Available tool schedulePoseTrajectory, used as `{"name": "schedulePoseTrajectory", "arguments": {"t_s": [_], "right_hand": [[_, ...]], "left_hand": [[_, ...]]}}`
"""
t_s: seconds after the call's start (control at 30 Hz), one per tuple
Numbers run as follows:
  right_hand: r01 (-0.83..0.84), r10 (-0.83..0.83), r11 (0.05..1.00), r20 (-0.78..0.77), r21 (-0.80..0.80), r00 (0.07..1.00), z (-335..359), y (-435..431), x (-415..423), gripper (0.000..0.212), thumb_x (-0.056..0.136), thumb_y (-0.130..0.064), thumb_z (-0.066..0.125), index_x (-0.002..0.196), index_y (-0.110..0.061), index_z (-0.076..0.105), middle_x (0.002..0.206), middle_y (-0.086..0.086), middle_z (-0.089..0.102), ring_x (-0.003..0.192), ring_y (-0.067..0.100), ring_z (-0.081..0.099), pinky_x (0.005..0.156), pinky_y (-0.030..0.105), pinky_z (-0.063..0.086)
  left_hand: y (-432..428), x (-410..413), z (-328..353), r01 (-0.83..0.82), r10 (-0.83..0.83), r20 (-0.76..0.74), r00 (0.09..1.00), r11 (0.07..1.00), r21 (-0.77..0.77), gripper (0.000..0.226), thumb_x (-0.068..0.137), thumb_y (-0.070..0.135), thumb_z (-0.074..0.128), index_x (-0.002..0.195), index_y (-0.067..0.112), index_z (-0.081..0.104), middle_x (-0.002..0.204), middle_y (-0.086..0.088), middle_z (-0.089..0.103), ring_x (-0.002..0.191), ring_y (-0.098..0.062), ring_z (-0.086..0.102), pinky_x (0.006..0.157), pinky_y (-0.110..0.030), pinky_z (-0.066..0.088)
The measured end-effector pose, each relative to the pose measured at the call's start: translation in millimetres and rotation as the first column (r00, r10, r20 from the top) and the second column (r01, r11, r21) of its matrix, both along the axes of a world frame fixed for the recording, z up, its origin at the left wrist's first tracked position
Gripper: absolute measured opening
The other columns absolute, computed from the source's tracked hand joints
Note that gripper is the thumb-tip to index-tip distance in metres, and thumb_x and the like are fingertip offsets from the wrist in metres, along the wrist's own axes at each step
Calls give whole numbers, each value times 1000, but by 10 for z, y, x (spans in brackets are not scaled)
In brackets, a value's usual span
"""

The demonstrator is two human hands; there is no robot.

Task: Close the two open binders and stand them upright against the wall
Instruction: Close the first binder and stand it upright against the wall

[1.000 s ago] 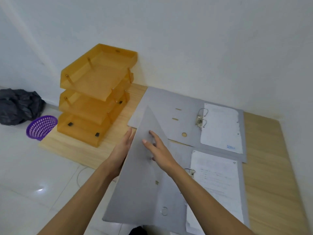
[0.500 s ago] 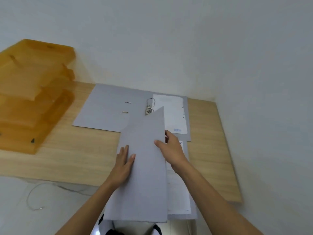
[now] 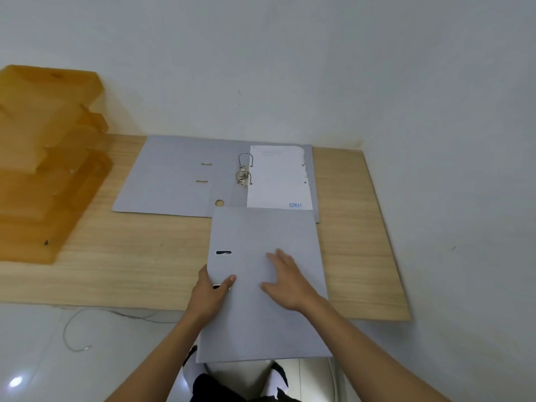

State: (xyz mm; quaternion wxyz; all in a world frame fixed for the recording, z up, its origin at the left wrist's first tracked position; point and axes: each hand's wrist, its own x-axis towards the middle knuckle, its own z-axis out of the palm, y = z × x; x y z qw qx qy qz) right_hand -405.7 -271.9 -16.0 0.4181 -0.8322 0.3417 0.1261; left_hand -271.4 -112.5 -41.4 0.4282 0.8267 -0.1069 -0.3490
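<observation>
The near grey binder [image 3: 261, 233] lies closed on the wooden board [image 3: 130, 256], its front end overhanging the board's edge toward me. My left hand [image 3: 210, 294] grips its left spine edge, thumb on the cover. My right hand [image 3: 288, 281] lies flat, fingers spread, on top of the cover. Behind it the second grey binder [image 3: 174, 181] lies open flat near the wall, with its metal ring mechanism [image 3: 245, 172] up and white pages [image 3: 280, 181] on the right half.
An orange stacked paper tray [image 3: 43, 158] stands at the left of the board. White walls [image 3: 290, 68] rise behind and to the right. A thin wire [image 3: 69, 329] lies on the white floor at lower left.
The near binder's cover has swung down from raised to fully closed. My right hand moved from its edge onto the cover; my left hand shifted to the spine edge.
</observation>
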Motion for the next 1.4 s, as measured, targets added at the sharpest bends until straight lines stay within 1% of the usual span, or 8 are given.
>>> {"name": "schedulePoseTrajectory", "arguments": {"t_s": [0.17, 0.33, 0.43, 0.53, 0.77, 1.03, 1.23, 1.4], "right_hand": [[-149, 142, 988, -146, -38, 979, -251, 59, -127, 78, 98, -39, 51, 159, -44, 3, 169, -14, -18, 156, 27, -18, 117, 71, 7], [-98, 100, 995, -227, 19, 969, -349, -33, -361, 83, 98, -44, 50, 158, -44, -8, 166, -15, -27, 155, 27, -24, 113, 77, 8], [3, 18, 994, -192, 106, 981, -301, -50, -336, 80, 97, -52, 47, 160, -41, -1, 168, -14, -23, 155, 28, -23, 114, 75, 3], [122, -95, 978, -161, 167, 982, -229, -57, -307, 78, 97, -60, 42, 160, -40, 1, 168, -8, -24, 154, 31, -24, 116, 72, 0], [430, -461, 834, 7, 346, 887, 177, -219, -249, 69, 100, -63, 25, 160, -39, -1, 171, -3, -14, 156, 29, -16, 123, 61, -5], [503, -699, 677, 256, 537, 668, 637, -519, -503, 85, 88, -76, 29, 160, -30, 24, 166, 1, 31, 152, 21, 30, 124, 51, 22], [324, -494, 863, 506, 388, 708, 1268, -933, -899, 83, 81, -88, 34, 155, -53, 18, 162, -25, 31, 147, 0, 33, 122, 46, 32], [238, -326, 945, 585, 224, 742, 1639, -1259, -1122, 94, 73, -62, 79, 152, -52, 28, 155, -29, 41, 139, 1, 47, 108, 35, 48]], "left_hand": [[-58, -39, 32, 6, -7, 17, 1000, 1000, 19, 76, 90, 31, 73, 151, 13, 32, 142, -10, 56, 99, -18, 56, 74, -25, 45], [-90, -37, -34, -8, 8, -16, 1000, 1000, 27, 69, 89, 28, 75, 147, 15, 40, 135, -7, 60, 96, -17, 61, 80, -30, 48], [-161, 57, -3, -178, 172, -241, 955, 984, -2, 50, 85, 44, 74, 125, 14, 64, 118, -7, 75, 91, -19, 71, 74, -33, 56], [-203, 41, 130, -225, 198, -453, 870, 974, -8, 60, 73, 75, 66, 103, 24, 76, 87, 3, 83, 94, -24, 73, 71, -37, 55], [-587, -229, 552, -211, -147, -776, 614, 916, -341, 76, 78, 77, 62, 129, 21, 71, 134, -17, 68, 121, -37, 67, 91, -49, 58], [-1211, -603, 1218, 131, -407, -587, 699, 881, -455, 59, 82, 54, 74, 131, 21, 67, 129, -13, 72, 117, -30, 70, 88, -40, 60], [-1528, -703, 1675, 441, -665, -267, 697, 691, -573, 41, 83, 38, 80, 123, 32, 70, 122, -7, 75, 110, -27, 73, 84, -32, 60], [-1849, -776, 1640, 623, -707, 5, 707, 618, -479, 63, 73, 14, 89, 130, 22, 63, 124, -5, 74, 115, -23, 69, 94, -42, 59]]}}
